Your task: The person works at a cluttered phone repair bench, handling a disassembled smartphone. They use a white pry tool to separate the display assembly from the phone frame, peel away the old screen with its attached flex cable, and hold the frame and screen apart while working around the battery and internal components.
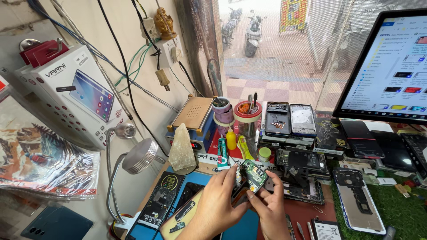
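My left hand [216, 206] and my right hand [271, 209] hold a small green phone circuit board [252, 174] together, just above the work mat. Left fingers grip its left edge; the right thumb and fingers pinch its lower right side. Under the hands lies a blue mat [242, 226] with an opened phone body [156, 205] and a tan back cover [180, 220] to the left. An opened phone with exposed parts [299, 186] lies just right of the board.
A white phone frame [358, 200] rests on green turf at right. Stacked phones and back covers [290, 119] stand behind, beside tape rolls [223, 113], a tool cup [248, 118], a heating plate [192, 119], a rock [181, 149], a gooseneck lamp [138, 155] and a monitor [391, 66].
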